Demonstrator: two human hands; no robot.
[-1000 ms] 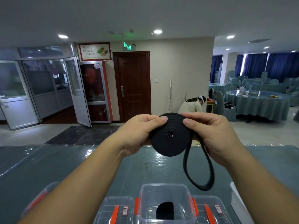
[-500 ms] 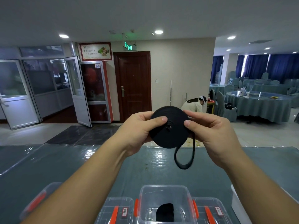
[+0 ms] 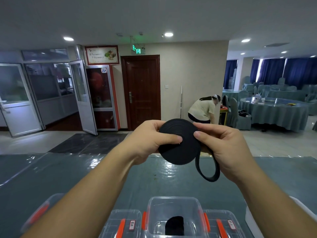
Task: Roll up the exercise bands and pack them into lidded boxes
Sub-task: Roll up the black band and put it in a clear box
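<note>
I've got the soft, light black exercise band (image 3: pixel 179 143) coiled above the table's (image 3: pixel 85 177) middle, left hand (image 3: pixel 151 140) and right hand (image 3: pixel 223 145) pinching its flat faces; I'd keep squeezing there, since it looks springy enough to unwind

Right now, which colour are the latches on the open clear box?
Orange-red; the latches on the open box show best in the head view.
</note>
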